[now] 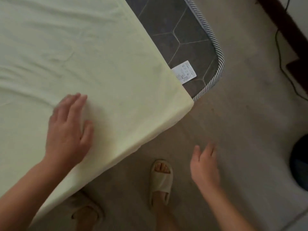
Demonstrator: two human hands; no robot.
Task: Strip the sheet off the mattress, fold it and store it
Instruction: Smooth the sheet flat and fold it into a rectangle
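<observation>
We rest our left hand (pixel 69 129) flat, fingers released, on the sheet (pixel 86 52); our right hand (pixel 205 165) hangs released above the floor (pixel 246 114).

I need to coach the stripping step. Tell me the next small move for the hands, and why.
Probably pinch the sheet at its loose corner by the left hand: that hand lies flat on it, the right hand hangs free, and the mattress corner is already bare.
</observation>
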